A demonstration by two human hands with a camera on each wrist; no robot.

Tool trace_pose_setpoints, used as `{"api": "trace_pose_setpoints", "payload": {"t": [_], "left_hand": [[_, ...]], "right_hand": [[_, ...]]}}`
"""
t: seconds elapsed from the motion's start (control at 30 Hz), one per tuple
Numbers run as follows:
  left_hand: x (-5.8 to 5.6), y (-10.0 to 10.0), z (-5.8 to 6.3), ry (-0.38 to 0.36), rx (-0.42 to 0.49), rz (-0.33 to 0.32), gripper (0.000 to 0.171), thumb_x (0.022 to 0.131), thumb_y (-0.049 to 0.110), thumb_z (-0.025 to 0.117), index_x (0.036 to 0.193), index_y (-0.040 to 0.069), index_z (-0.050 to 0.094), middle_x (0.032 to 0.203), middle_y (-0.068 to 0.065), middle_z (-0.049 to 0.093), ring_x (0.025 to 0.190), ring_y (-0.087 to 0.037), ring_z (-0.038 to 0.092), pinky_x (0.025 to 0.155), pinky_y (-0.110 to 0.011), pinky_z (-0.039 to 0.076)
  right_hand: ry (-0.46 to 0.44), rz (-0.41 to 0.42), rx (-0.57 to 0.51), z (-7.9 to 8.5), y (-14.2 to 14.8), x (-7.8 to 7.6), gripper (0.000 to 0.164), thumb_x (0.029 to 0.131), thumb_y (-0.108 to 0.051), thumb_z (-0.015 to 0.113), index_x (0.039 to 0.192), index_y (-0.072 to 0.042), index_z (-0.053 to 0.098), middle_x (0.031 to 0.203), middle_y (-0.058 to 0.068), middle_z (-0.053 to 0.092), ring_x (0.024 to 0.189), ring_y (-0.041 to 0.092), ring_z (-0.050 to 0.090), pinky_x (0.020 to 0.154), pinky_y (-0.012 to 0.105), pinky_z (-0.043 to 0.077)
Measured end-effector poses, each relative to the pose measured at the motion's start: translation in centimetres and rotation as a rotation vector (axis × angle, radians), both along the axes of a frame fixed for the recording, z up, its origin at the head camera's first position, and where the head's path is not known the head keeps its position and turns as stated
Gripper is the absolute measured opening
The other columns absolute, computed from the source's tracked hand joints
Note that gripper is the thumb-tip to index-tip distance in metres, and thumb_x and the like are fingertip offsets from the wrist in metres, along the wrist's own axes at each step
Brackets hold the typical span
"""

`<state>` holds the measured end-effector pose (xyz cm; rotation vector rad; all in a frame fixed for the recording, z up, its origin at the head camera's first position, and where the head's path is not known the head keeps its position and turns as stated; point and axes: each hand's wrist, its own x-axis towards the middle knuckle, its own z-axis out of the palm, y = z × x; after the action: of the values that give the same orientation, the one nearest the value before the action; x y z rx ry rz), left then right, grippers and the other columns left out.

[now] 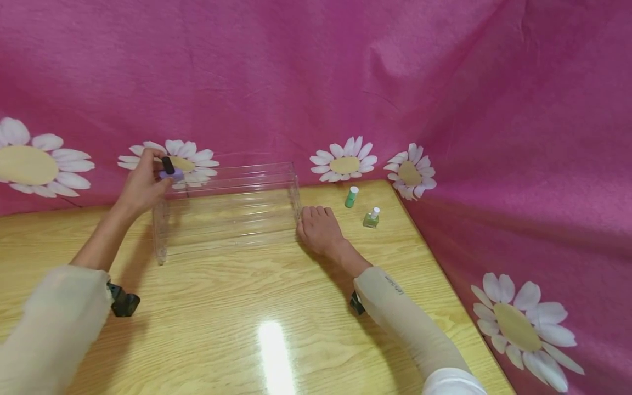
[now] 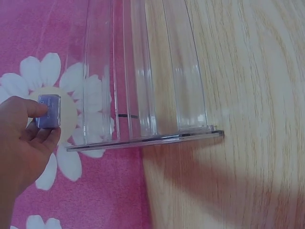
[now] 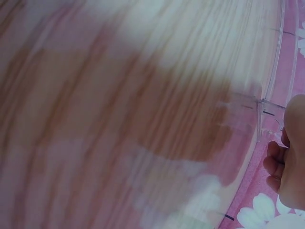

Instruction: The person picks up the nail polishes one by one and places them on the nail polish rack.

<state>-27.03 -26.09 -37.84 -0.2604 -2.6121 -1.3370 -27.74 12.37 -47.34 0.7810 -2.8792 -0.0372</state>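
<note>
My left hand (image 1: 145, 184) pinches a small nail polish bottle (image 2: 49, 112) between thumb and fingers. Its body is lilac and its cap (image 1: 168, 165) is black. It is held up near the left end of a clear plastic tiered rack (image 1: 229, 237), overlapping the rack's back corner in the head view. Over at the rack's right end, my right hand (image 1: 321, 230) rests on the table with its fingers (image 3: 273, 166) curled under. Its thumb side lies right at the rack's end, and nothing shows inside its fingers.
Right of the rack stand a green nail polish bottle (image 1: 351, 197) and an olive-green one (image 1: 371, 219), both with white caps. A pink cloth with daisies (image 1: 276, 82) hangs behind the wooden table (image 1: 217, 323) and along its right edge.
</note>
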Motion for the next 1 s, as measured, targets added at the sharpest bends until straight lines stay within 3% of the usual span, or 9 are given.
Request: {"api": "trace_pose_setpoints", "payload": {"t": [0.33,0.43,0.7,1.0], "left_hand": [[-0.7,-0.1,-0.5,-0.025,-0.009,0.055,0.049,0.092,-0.004,0.054,0.134,-0.009,0.03,0.122,-0.039,0.054,0.105,-0.041,0.054,0.075,-0.016,0.037],[-1.0,-0.1,-0.6,-0.027,-0.028,0.048,0.049,0.091,-0.004,0.054,0.134,-0.01,0.03,0.121,-0.04,0.053,0.105,-0.041,0.053,0.074,-0.017,0.036],[-1.5,0.4,-1.1,-0.018,0.015,-0.001,0.049,0.089,-0.01,0.051,0.133,-0.014,0.029,0.117,-0.041,0.052,0.107,-0.044,0.053,0.072,-0.009,0.036],[-1.6,0.9,-1.4,-0.029,-0.041,0.006,0.049,0.088,-0.007,0.055,0.131,-0.01,0.034,0.116,-0.037,0.053,0.107,-0.044,0.054,0.078,-0.025,0.037]], "right_hand": [[0.032,0.011,-0.013,-0.3,0.1,0.0,0.028,0.104,-0.026,0.033,0.096,-0.004,0.048,0.088,0.01,0.053,0.091,0.031,0.054,0.083,0.042,0.041],[0.001,0.0,-0.003,-0.3,0.1,-0.1,0.03,0.105,-0.027,0.031,0.1,-0.003,0.048,0.091,0.011,0.054,0.094,0.031,0.054,0.086,0.043,0.04],[0.038,0.012,0.004,-0.4,0.1,-0.1,0.027,0.104,-0.027,0.035,0.098,-0.004,0.048,0.088,0.009,0.053,0.091,0.03,0.054,0.083,0.042,0.04],[0.005,-0.006,0.015,-0.3,-0.1,-0.2,0.029,0.105,-0.029,0.036,0.1,-0.004,0.049,0.089,0.009,0.054,0.094,0.031,0.054,0.085,0.042,0.04]]}}
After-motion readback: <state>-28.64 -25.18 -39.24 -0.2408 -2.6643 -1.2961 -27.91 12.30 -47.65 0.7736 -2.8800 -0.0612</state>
